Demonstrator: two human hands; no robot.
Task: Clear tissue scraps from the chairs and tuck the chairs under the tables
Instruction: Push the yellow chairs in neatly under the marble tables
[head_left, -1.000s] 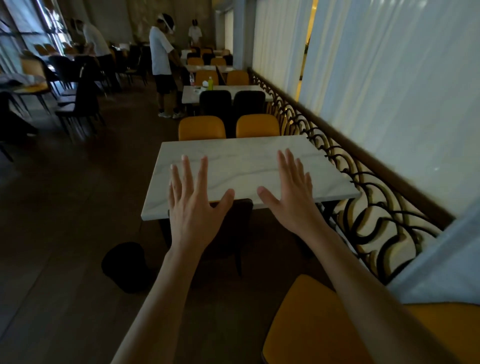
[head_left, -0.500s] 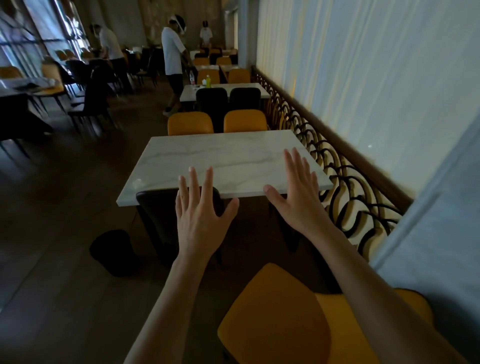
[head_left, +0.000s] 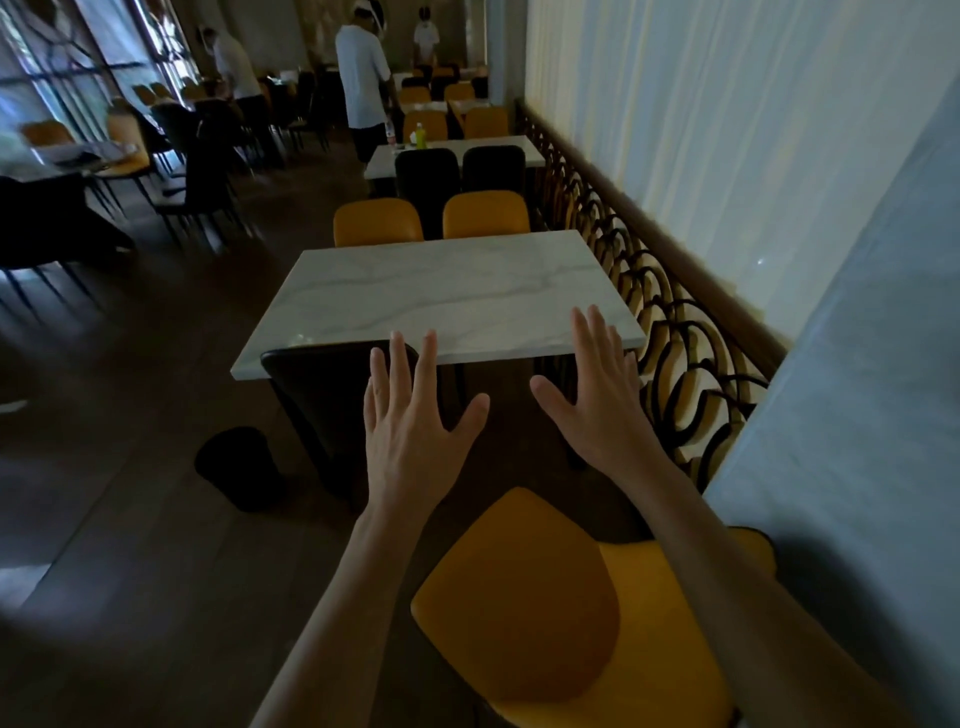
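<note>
My left hand (head_left: 415, 431) and my right hand (head_left: 597, 405) are held out in front of me, fingers spread, holding nothing. Beyond them stands a white marble table (head_left: 457, 291). A black chair (head_left: 332, 410) is tucked under its near edge on the left, just past my left hand. A second dark chair under the right side is mostly hidden behind my right hand. Two yellow chairs (head_left: 379, 221) are pushed in at the far side. Below my arms is the back of a yellow chair (head_left: 524, 608). I see no tissue scraps.
A black bin (head_left: 241, 467) stands on the dark wood floor left of the table. An ornate metal railing (head_left: 675, 332) and white curtains run along the right. A person in white (head_left: 361, 78) stands by the farther table (head_left: 452, 148); other people and chairs fill the left.
The view has pulled back from the table. My hands, which were over the tabletop, now hang short of its near edge, and more of the near yellow chair shows.
</note>
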